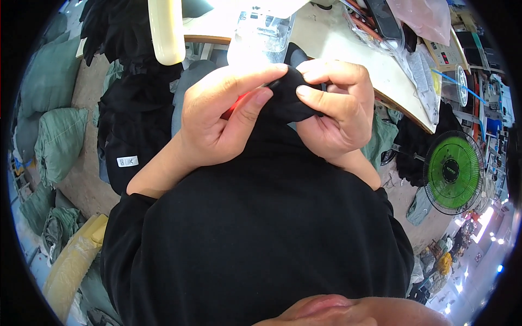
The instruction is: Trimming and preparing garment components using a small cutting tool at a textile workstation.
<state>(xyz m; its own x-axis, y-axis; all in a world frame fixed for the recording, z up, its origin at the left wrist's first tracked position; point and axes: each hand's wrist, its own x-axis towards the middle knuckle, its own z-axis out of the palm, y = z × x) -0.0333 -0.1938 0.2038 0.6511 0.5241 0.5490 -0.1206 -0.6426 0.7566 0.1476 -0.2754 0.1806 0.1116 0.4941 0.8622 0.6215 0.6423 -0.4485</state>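
One black cloth piece [291, 100], bunched and largely hidden by fingers, sits just below the white table [348, 49]. The left hand [217, 119] pinches its left edge, thumb pressed in; the right hand [331, 106] pinches its right side. One green fan [454, 171] stands right of the table.
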